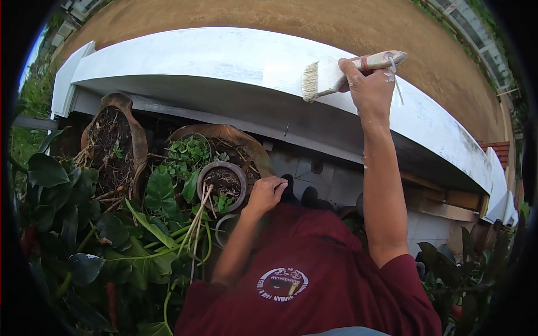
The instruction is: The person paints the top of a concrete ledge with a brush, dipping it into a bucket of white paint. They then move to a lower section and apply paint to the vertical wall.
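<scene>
My right hand grips a wide paintbrush by its paint-spattered handle, with white paint on the fingers. Its pale bristles point left and overlap the white top of a low wall. A thin white strip, like a cable tie, hangs from the handle's end. Down by my waist, my left hand is loosely closed, fingers curled and nothing showing in them. Just left of it stands a round plant pot with soil and small green leaves.
Large clay planters with soil line the near side of the wall. Big leafy plants crowd the left, with more foliage at the lower right. Below the wall are floor tiles and wooden boards. Bare brown ground stretches beyond.
</scene>
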A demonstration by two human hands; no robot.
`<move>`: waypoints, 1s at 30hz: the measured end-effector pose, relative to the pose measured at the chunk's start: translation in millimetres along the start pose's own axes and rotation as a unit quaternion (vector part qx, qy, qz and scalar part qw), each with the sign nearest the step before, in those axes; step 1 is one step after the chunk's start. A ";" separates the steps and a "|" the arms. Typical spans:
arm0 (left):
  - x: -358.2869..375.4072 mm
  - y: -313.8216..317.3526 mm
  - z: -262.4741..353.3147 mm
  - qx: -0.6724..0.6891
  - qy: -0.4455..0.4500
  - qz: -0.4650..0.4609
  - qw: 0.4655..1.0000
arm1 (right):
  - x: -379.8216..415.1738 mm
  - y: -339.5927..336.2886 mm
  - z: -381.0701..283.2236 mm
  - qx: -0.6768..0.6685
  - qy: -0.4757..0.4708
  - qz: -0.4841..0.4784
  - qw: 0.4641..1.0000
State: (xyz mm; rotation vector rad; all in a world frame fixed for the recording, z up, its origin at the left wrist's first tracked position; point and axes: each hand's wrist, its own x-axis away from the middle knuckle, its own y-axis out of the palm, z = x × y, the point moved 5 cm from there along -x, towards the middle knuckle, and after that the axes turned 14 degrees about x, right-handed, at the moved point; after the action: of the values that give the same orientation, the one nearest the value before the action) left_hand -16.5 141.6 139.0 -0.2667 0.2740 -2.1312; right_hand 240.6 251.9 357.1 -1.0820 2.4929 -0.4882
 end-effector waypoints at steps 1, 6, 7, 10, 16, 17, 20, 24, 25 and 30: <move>1.7 -0.6 -4.1 0.000 0.011 0.006 1.000 | -5.5 -14.5 11.2 0.004 -0.001 0.022 1.000; 7.3 -8.0 -16.0 -0.010 0.023 0.035 0.999 | -17.4 -56.5 20.6 -0.041 -0.006 0.049 0.998; 7.4 -9.6 -12.0 -0.011 0.011 0.037 0.999 | -17.7 -57.3 18.6 -0.056 -0.011 0.053 0.997; 8.9 -9.1 -12.1 -0.011 0.022 0.048 0.999 | -15.9 -35.5 3.8 -0.112 -0.023 0.025 0.993; 5.5 -4.2 -3.4 -0.013 0.054 0.039 0.998 | -4.4 83.0 -63.7 -0.222 -0.059 -0.105 0.968; 4.4 -4.2 1.2 -0.011 0.059 0.039 0.997 | -4.9 106.2 -70.4 -0.228 -0.067 -0.111 0.965; 0.3 -6.2 7.1 -0.006 0.045 0.038 0.998 | -6.7 167.0 -86.5 -0.149 -0.065 -0.139 0.977; -2.0 -10.8 8.4 -0.008 0.035 0.042 0.998 | -0.9 173.0 -78.6 -0.084 -0.065 -0.130 0.986; -1.3 -11.2 4.4 -0.005 0.040 0.044 0.998 | -0.4 165.0 -71.1 -0.065 -0.057 -0.136 0.987; 2.3 -15.6 -8.9 -0.011 0.050 0.051 0.997 | -13.7 64.3 -32.4 0.022 -0.058 -0.108 0.992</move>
State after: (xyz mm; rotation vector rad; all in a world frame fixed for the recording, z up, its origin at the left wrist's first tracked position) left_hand -32.8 148.8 135.4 -0.1553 0.3622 -2.0447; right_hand 194.4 308.8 358.8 -1.3301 2.2670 -0.5220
